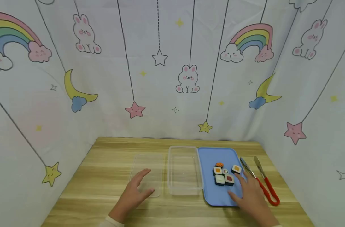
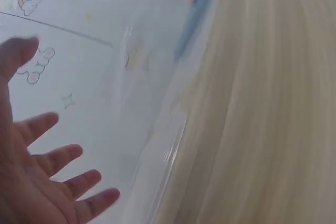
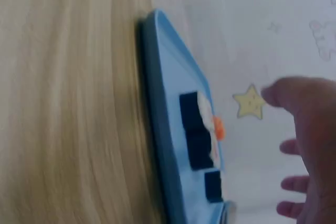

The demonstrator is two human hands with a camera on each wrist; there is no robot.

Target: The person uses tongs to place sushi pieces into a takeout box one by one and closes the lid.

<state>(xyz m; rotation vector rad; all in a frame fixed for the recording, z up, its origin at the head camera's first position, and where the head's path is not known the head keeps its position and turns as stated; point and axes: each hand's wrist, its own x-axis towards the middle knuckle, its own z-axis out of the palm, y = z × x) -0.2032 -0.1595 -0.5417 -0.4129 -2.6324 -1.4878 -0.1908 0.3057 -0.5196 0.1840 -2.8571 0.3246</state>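
In the head view my left hand hovers over a clear plastic lid, fingers spread and nothing in them. My right hand is held over the right side of a blue tray, thumb and fingers apart, also holding nothing. Several toy sushi pieces sit on this tray: a roll with a red centre, a white-topped roll, a small round roll, an orange-topped piece. Closest to the right fingers is a roll with a yellow centre. In the right wrist view, dark roll sides show.
A clear plastic box stands open between the lid and the tray, its side against the tray's edge. Red-handled metal tongs lie right of the tray. A patterned white cloth walls off the wooden table at the back and sides.
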